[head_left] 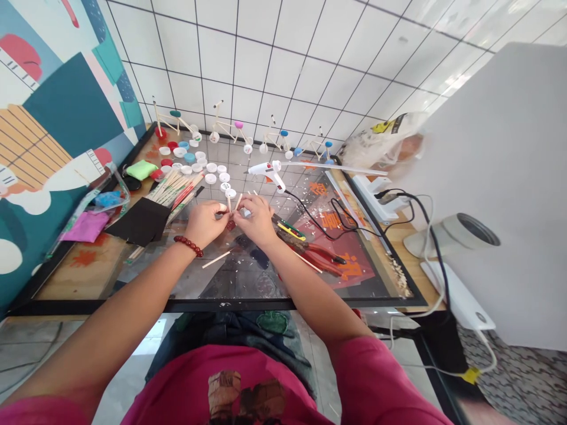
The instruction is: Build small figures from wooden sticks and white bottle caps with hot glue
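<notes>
My left hand (204, 222) and my right hand (257, 219) meet over the middle of the glass tabletop (248, 283), both pinched around a small assembly of thin wooden sticks (232, 208) that rise between the fingers. A red bit shows just below the fingertips. A bead bracelet (188, 245) sits on my left wrist. Loose sticks (217, 259) lie on the glass close to my hands.
A white glue gun (269, 171) rests behind my hands, its cord running right. Bottle caps (195, 160), a stick bundle (173, 188), black sheets (142, 221) lie left. Red pliers (319, 254) lie right. Stick-and-cap bicycle models (230, 128) line the tiled wall.
</notes>
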Motion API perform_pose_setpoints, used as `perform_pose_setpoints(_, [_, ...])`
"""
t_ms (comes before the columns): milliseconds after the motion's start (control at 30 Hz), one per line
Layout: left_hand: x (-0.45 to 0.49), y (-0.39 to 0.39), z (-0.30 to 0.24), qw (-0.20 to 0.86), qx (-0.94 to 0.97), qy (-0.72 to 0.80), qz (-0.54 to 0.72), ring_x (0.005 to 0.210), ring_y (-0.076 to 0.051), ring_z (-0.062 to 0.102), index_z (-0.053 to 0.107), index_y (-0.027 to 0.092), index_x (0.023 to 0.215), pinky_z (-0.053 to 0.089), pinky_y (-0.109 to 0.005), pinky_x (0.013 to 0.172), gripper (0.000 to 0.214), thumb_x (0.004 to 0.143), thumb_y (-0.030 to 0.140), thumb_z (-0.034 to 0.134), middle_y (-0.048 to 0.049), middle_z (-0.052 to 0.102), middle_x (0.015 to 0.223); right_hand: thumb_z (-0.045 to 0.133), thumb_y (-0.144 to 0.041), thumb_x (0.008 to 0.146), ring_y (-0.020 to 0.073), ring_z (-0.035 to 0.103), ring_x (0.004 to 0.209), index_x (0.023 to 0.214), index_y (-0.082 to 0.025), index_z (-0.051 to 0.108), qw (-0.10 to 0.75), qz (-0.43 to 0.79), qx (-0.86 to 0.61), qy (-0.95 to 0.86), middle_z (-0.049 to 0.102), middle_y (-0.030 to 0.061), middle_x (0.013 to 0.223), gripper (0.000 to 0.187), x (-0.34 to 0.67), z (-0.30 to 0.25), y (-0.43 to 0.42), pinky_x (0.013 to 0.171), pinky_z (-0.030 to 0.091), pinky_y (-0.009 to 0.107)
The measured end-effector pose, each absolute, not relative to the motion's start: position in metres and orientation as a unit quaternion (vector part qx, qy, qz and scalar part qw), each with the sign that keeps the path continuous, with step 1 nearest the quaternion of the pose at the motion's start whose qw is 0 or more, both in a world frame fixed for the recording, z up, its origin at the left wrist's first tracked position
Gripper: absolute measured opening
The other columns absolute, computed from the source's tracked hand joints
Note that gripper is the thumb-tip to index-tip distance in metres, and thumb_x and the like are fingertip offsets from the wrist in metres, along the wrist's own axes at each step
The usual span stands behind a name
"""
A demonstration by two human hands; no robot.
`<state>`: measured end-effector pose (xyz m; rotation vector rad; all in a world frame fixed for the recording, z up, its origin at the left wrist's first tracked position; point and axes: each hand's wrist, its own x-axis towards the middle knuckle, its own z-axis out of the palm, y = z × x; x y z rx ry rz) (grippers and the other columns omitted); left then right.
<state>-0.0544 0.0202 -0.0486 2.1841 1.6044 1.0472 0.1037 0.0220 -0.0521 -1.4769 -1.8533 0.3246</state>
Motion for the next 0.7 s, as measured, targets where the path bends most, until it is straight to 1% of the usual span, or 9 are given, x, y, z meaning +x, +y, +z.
perform_pose_setpoints(167, [-0.0544,0.0207,-0.0487,0.124,0.745,0.554,0.350,0.081,-0.023,0.068,0.072,0.021,0.072,0.050,-0.032,0.074,0.017,0.079,0.031,0.060,-0.0057,0.074,0.079,0.070,-0.021,0.079,0.0260,0.054,0.119,0.081,-0.025,0.069,0.357,0.128,-0.582,-0.719,0.070,0.0008,0.118,0.004,0.1036,-0.0500,0.0210,0.097,0.033,0.043])
perform_pose_setpoints(700, [-0.0548,0.0219,-0.0518,0.129,0.744,0.551,0.356,0.084,-0.022,0.068,0.073,0.023,0.076,0.051,-0.031,0.078,0.015,0.080,0.030,0.061,-0.0041,0.076,0.081,0.070,-0.021,0.079,0.0264,0.053,0.119,0.081,-0.025,0.069,0.370,0.133,-0.573,-0.719,0.071,0.0016,0.117,0.004,0.1039,-0.0514,0.0218,0.096,0.032,0.042])
